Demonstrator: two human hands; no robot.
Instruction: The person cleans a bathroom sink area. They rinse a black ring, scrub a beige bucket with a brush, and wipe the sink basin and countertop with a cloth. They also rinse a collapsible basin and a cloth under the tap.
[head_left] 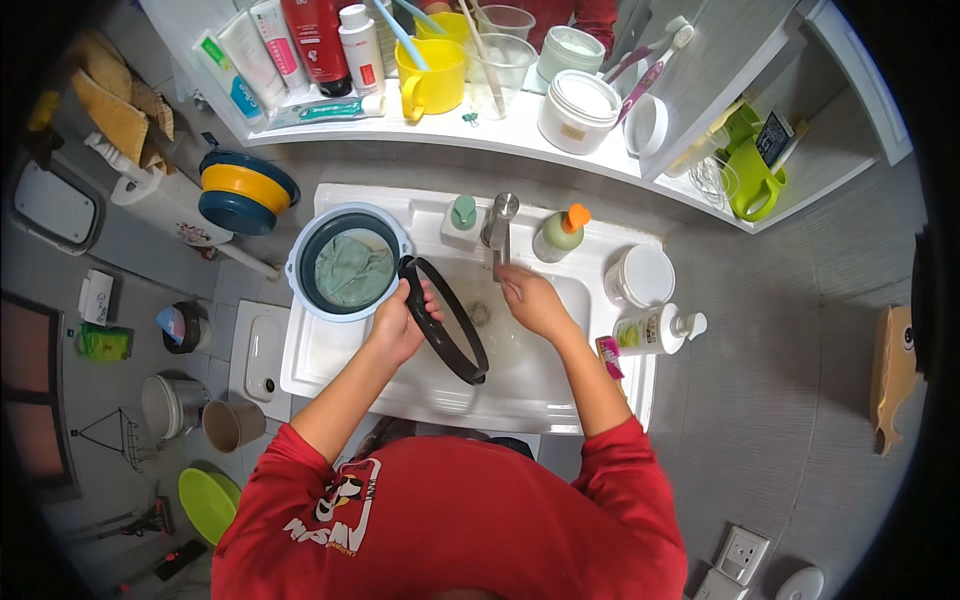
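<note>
My left hand (402,322) is closed round the thick part of a black oval ring (462,335), which is held tilted over the white sink (545,395). The sink's bottom shows through the ring's middle. My right hand (532,302) has its fingers bent together at the front end of the metal faucet (498,232), touching its narrow lever or spout. Left of the faucet, a light blue basin (292,268) with a dark inside stands on the sink's edge. A wet green cloth (352,270) lies in it.
Behind the faucet are a green-topped soap dispenser (461,222) and an orange-topped pump bottle (560,236). A white tub (642,277) and a white pump bottle (655,330) stand at right. A shelf (400,125) with tubes, a yellow mug (432,80) and jars juts out above.
</note>
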